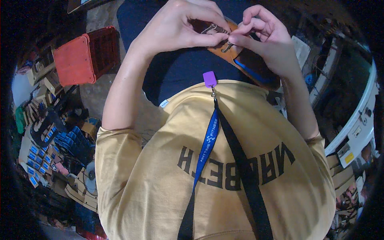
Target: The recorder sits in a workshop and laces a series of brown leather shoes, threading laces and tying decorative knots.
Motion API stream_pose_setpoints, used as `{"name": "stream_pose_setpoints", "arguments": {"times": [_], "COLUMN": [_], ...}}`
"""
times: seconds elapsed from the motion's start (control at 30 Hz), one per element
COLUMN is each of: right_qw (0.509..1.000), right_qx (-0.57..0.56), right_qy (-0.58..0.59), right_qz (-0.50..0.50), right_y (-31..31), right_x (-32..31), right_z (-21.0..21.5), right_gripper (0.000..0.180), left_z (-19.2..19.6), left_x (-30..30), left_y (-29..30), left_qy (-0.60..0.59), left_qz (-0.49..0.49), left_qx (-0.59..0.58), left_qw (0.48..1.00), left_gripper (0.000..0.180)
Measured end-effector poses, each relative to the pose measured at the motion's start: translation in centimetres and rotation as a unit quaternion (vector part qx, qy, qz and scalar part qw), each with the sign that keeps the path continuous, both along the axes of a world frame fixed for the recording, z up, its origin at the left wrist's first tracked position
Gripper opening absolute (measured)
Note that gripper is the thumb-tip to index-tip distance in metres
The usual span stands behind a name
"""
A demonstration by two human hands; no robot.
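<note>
A brown leather shoe [262,74] with a blue strip showing inside lies across my lap, partly hidden by my hands. Above it, a small coiled metal piece [218,29] with hooked ends is held between both hands. My left hand [194,26] is closed, its thumb and fingers pinching the piece from the left. From the right, the thumb and index finger of my right hand [266,38] meet at the piece, while its other fingers curl loosely. The two sets of fingertips almost touch. Where exactly the metal piece ends is hidden behind them.
To the left stands a red plastic stool [74,60]. Cut pieces and blue-marked parts [38,160] lie heaped at the lower left. A white curved panel [356,124] runs along the right. A lanyard with a purple tag [209,79] hangs over my shirt near the shoe.
</note>
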State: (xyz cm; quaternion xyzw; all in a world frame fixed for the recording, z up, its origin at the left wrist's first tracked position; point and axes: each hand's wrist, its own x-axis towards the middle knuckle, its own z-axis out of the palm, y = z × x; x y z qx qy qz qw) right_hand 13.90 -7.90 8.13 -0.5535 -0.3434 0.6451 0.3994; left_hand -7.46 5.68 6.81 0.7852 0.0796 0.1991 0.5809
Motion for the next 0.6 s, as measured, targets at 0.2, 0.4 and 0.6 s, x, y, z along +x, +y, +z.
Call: {"name": "stream_pose_setpoints", "arguments": {"times": [0.2, 0.4, 0.6], "right_qw": [0.998, 0.995, 0.995], "right_qx": [0.04, 0.019, 0.002], "right_qy": [0.049, 0.097, 0.097], "right_qz": [-0.006, -0.031, -0.034], "right_y": [-0.2, 0.1, 0.3], "right_x": [0.3, 0.8, 0.8], "right_z": [-1.3, -1.3, -1.2], "right_gripper": [0.034, 0.038, 0.042], "left_z": [0.3, 0.9, 0.8], "left_x": [0.7, 1.1, 1.3], "left_y": [-0.1, 0.3, 0.5], "left_qy": [-0.036, -0.027, -0.059], "left_qz": [0.001, -0.026, -0.014], "left_qx": [0.011, 0.105, 0.145], "left_qw": [0.999, 0.994, 0.988], "left_gripper": [0.02, 0.017, 0.012]}}
